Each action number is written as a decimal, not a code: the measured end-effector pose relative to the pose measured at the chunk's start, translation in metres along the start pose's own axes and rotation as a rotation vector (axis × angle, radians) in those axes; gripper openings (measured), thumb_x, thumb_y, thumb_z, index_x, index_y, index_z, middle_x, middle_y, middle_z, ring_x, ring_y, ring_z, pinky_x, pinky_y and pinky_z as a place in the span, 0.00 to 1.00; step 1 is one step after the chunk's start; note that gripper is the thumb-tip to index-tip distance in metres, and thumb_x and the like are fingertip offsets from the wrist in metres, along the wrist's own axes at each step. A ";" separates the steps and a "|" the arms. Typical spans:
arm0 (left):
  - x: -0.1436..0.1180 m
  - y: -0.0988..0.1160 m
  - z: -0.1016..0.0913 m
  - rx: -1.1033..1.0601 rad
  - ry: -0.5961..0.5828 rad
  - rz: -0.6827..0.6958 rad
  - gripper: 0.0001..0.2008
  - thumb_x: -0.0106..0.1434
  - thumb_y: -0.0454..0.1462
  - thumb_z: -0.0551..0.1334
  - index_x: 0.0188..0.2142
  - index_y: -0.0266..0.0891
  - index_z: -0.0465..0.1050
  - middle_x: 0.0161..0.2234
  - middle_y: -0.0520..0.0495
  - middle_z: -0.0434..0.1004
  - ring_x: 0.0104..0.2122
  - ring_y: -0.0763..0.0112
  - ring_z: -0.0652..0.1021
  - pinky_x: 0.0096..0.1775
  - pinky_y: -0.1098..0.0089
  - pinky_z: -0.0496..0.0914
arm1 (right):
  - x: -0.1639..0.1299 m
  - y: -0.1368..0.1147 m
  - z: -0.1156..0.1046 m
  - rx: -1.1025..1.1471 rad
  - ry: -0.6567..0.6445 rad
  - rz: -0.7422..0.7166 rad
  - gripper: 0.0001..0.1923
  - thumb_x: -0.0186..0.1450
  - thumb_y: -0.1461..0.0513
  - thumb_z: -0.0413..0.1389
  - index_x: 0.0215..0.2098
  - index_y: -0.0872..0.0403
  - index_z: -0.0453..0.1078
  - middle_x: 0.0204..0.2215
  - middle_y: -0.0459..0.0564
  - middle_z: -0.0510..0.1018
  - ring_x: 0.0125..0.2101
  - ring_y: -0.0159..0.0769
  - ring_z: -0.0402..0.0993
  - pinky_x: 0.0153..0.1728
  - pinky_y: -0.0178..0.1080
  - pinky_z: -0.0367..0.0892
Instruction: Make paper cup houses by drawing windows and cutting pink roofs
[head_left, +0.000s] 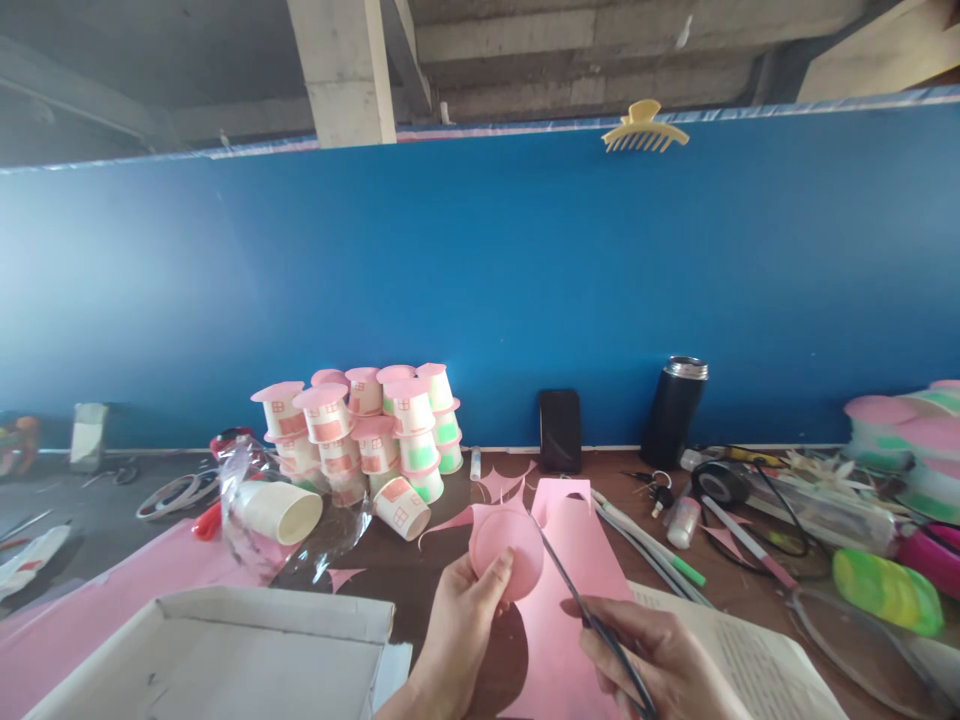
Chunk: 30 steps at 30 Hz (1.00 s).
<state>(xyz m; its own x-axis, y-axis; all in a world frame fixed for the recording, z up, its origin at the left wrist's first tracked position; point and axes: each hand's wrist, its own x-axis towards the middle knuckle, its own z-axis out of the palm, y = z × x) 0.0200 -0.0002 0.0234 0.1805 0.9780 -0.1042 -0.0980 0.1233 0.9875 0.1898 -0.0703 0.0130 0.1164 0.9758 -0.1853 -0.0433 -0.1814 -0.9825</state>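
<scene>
My left hand point(466, 625) pinches a round piece of pink paper point(507, 548), thumb on top and fingers beneath. A ragged strip of pink offcut still hangs from its upper edge. In my right hand point(645, 650) is a pair of dark scissors point(574, 590), the blades pointing up and left to the right rim of the pink round; whether they touch it I cannot tell. Under both hands lies a pink paper sheet point(574, 560) with a rounded bite cut from its top. Beyond stand stacked paper cups point(375, 450) with pink paper discs on top.
A white box lid point(300, 620) lies at front left, near loose paper cups point(285, 512) in clear plastic. Against the blue partition point(510, 270) stand a phone point(560, 430) and a black flask point(675, 410). Pens point(652, 550), a book point(757, 650) and a yellow-green bottle point(885, 590) crowd the right.
</scene>
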 end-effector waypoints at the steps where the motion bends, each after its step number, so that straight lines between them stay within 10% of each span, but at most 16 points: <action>1: 0.000 0.000 0.000 -0.003 -0.001 0.002 0.22 0.55 0.54 0.62 0.24 0.35 0.69 0.18 0.54 0.62 0.21 0.76 0.60 0.26 0.73 0.53 | 0.000 0.000 0.000 -0.003 0.001 0.001 0.36 0.46 0.40 0.65 0.40 0.59 0.77 0.12 0.39 0.65 0.10 0.19 0.55 0.11 0.27 0.54; 30: 0.006 -0.007 -0.001 0.000 -0.013 0.019 0.21 0.58 0.53 0.60 0.23 0.38 0.63 0.18 0.55 0.60 0.20 0.77 0.59 0.25 0.72 0.52 | 0.001 -0.001 0.001 -0.067 0.041 -0.005 0.35 0.48 0.42 0.64 0.42 0.60 0.76 0.12 0.40 0.65 0.10 0.22 0.57 0.12 0.29 0.50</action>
<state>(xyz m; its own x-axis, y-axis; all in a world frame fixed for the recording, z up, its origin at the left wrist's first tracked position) 0.0204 0.0050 0.0155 0.1914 0.9780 -0.0836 -0.1018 0.1045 0.9893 0.1892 -0.0693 0.0139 0.1573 0.9710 -0.1802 0.0240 -0.1862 -0.9822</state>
